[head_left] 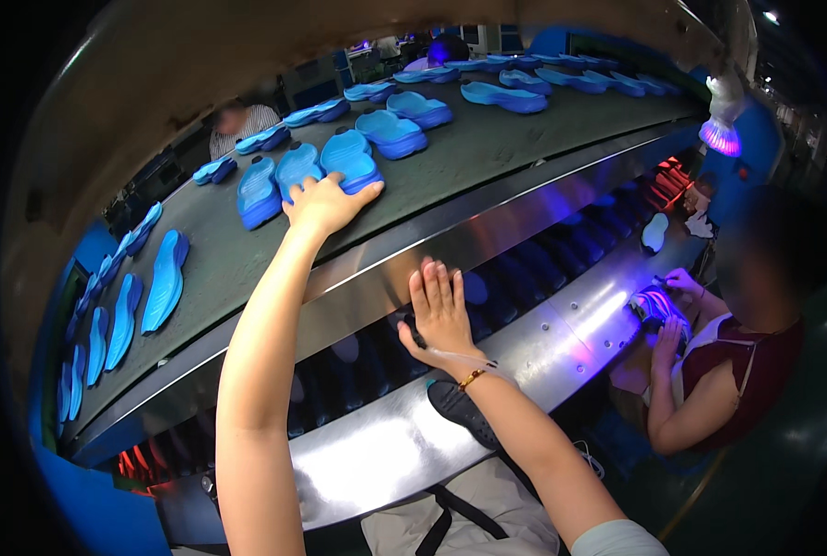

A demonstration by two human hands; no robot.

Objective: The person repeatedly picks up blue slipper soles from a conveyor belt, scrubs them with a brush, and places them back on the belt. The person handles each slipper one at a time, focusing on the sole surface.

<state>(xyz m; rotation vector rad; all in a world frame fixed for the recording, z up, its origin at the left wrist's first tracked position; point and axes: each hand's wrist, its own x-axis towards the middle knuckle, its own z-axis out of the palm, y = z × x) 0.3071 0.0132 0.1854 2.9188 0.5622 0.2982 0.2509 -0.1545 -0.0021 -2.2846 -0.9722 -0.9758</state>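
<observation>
My left hand reaches up onto the grey conveyor belt and grips the near edge of a blue shoe sole. Two more blue soles lie just left of it. My right hand rests flat, fingers apart, on the shiny metal rail above the lower belt. A gold bracelet sits on that wrist. A dark sole lies on the lower metal ledge near my right forearm.
Many blue soles ride the upper belt, and several curve down its left side. A person sits at the right, handling a shoe part under purple light. Another person stands beyond the belt. A lamp hangs upper right.
</observation>
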